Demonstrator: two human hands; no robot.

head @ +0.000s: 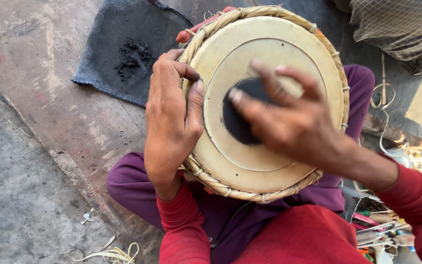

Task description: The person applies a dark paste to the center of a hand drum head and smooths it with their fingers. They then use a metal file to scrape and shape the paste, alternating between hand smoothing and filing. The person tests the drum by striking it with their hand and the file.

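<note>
Head view, the only one here, looks straight down on a person sitting cross-legged in purple trousers and red sleeves, with a small drum (264, 102) resting on the lap, its pale skin head facing up and ringed by a braided straw-coloured lacing. The left hand (172, 117) grips the drum's near-left rim, fingers curled over the edge and the thumb pressed onto the skin, steadying it. The right hand (289, 122) lies across the middle of the head, blurred, its fingers spread and loose, holding nothing that I can make out, the fingertips on or just over the black round patch (242, 115) at the centre. That patch looks dark and solid already, with a fairly clean edge against the lighter inner ring, so I judge the laying-on of black paste well along and the rubbing or smoothing of it in hand; whether it is finished I cannot tell, since the hand covers part of it. Beyond the drum, on the ground, lies a dark cloth (118, 49) with a small heap of black powder (132, 57) on it, well apart from both hands. Tools (382, 234) lie jumbled at the lower right.
</note>
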